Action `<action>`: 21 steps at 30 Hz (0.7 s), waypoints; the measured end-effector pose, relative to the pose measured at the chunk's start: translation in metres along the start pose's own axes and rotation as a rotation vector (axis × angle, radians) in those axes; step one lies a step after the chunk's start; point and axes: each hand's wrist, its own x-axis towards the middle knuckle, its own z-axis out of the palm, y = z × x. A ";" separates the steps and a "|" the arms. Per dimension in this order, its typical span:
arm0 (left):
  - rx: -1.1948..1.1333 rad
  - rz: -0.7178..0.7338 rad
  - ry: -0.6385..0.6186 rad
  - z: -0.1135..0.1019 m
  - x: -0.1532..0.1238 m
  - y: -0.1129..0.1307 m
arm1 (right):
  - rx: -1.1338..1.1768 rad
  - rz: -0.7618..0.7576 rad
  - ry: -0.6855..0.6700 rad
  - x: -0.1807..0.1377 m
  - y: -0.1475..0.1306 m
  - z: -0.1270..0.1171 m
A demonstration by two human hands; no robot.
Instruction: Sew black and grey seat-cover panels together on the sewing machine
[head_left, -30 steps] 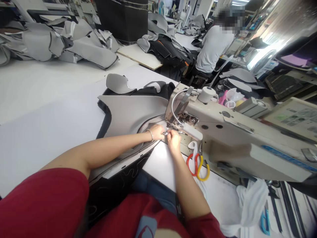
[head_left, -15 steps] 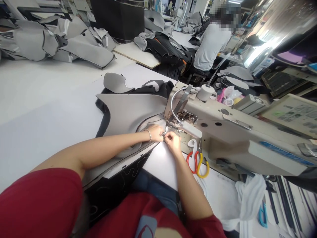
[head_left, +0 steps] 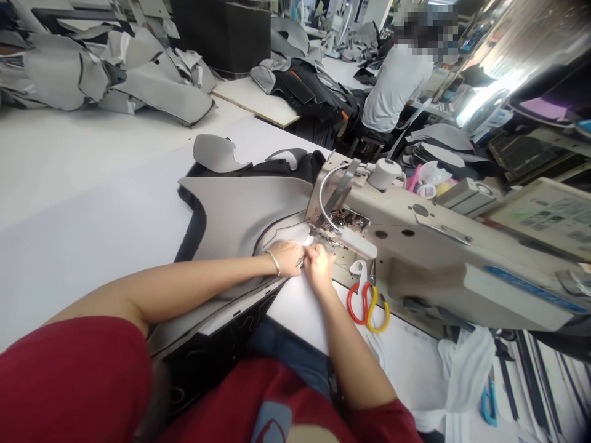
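Note:
My left hand [head_left: 287, 258] is closed on the near edge of a grey padded fabric piece [head_left: 244, 203], just in front of the needle area of a sewing machine [head_left: 429, 252]. Beside it, almost touching, my right hand [head_left: 318, 264] has its fingers pinched together at the same edge; what they hold is hidden. A small dark, shiny bit shows between the two hands, too small to name. The fabric piece has black sides and a curved seam, and part of it hangs over the table edge towards my lap.
Scissors [head_left: 368, 304] with red and yellow handles lie right of my right hand, by a white strip [head_left: 358, 267]. Further right are white bands [head_left: 468, 363] and blue-handled scissors [head_left: 489, 403]. Grey pieces [head_left: 157, 92] are heaped far left. A person [head_left: 394, 86] sits beyond the machine.
Both hands have drawn slightly nearer to me, away from the needle area, along with the fabric edge. My right hand has turned a little and closed up against my left.

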 end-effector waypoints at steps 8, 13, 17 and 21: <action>0.035 0.019 -0.022 -0.006 0.013 0.000 | -0.063 0.017 -0.036 0.006 0.000 -0.002; 0.090 0.002 -0.064 -0.008 0.029 -0.008 | -0.042 0.007 -0.062 0.008 0.004 -0.002; 0.104 -0.032 -0.029 -0.012 0.037 -0.007 | -0.020 0.006 -0.031 0.008 0.003 -0.003; 0.097 -0.087 -0.054 -0.023 0.042 -0.002 | -0.016 0.022 -0.042 0.007 0.002 -0.006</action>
